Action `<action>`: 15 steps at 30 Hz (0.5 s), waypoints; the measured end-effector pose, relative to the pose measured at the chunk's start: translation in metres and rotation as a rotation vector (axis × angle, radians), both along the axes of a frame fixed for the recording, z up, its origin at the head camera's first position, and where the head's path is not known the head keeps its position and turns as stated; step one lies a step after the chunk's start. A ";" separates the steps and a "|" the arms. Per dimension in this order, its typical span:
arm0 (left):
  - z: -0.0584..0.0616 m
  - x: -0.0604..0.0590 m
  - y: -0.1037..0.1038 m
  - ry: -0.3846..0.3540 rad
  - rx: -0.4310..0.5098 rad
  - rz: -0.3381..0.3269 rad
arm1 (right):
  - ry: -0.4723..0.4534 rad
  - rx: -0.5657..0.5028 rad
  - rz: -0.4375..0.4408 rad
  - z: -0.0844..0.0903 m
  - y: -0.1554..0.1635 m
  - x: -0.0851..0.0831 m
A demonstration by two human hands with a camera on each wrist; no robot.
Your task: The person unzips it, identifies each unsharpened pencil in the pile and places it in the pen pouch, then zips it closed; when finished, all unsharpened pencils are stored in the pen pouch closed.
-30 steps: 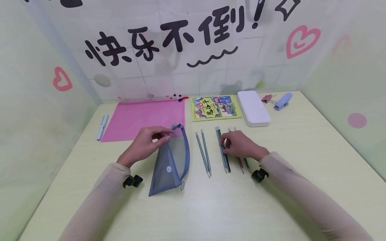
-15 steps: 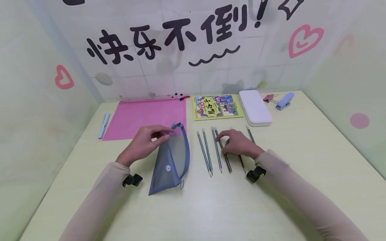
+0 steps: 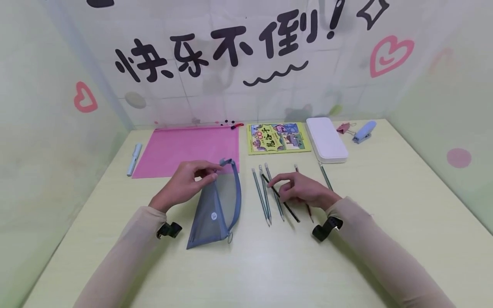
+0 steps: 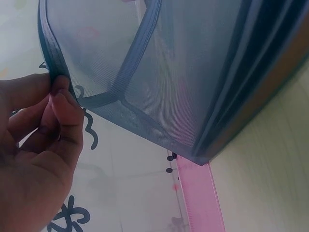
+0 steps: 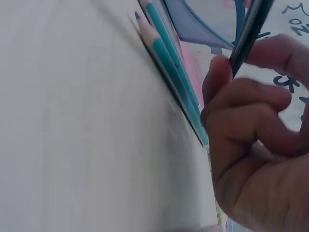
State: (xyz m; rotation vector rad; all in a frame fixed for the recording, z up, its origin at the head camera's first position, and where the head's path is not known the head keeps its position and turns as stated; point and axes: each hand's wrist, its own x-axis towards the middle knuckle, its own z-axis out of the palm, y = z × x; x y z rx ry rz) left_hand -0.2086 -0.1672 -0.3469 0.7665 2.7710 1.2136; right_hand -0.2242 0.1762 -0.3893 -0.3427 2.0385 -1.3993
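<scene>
In the head view my left hand [image 3: 186,184] pinches the upper edge of a blue-grey mesh pencil case [image 3: 206,222], which stands with its zip opening spread. The left wrist view shows thumb and fingers gripping the zip edge of the mesh [image 4: 145,87]. My right hand [image 3: 304,190] pinches a black pencil [image 3: 291,211] between thumb and forefinger, tilted above the table. Several teal pencils [image 3: 259,194] lie between the case and this hand. A red-brown pencil [image 3: 309,211] lies partly hidden beneath it, and a green pencil [image 3: 325,174] lies behind the wrist.
At the back are a pink zip folder [image 3: 188,149], a yellow booklet [image 3: 279,137], a white box [image 3: 326,140], a pink binder clip [image 3: 343,127] and a blue stapler [image 3: 364,131]. A light-blue pen [image 3: 134,159] lies far left. Walls bound the table [image 3: 246,273].
The right hand has separated the black pencil from the teal pencil beside it and raised it, tilted, towards the left. The left hand keeps its hold on the pencil case.
</scene>
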 end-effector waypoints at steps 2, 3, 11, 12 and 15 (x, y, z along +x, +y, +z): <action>0.000 0.000 0.000 -0.002 0.000 -0.001 | -0.021 -0.052 0.012 0.001 -0.002 0.002; 0.001 0.000 0.000 -0.001 0.000 -0.001 | -0.023 -0.080 0.015 0.002 -0.004 0.003; 0.002 0.001 0.001 0.012 0.001 0.006 | 0.048 -0.216 0.001 0.010 -0.028 0.007; 0.002 0.001 0.002 0.011 0.004 0.006 | 0.071 -0.222 -0.008 0.010 -0.032 0.008; 0.000 0.003 0.004 0.007 0.006 0.007 | 0.136 -0.238 -0.045 0.009 -0.044 0.012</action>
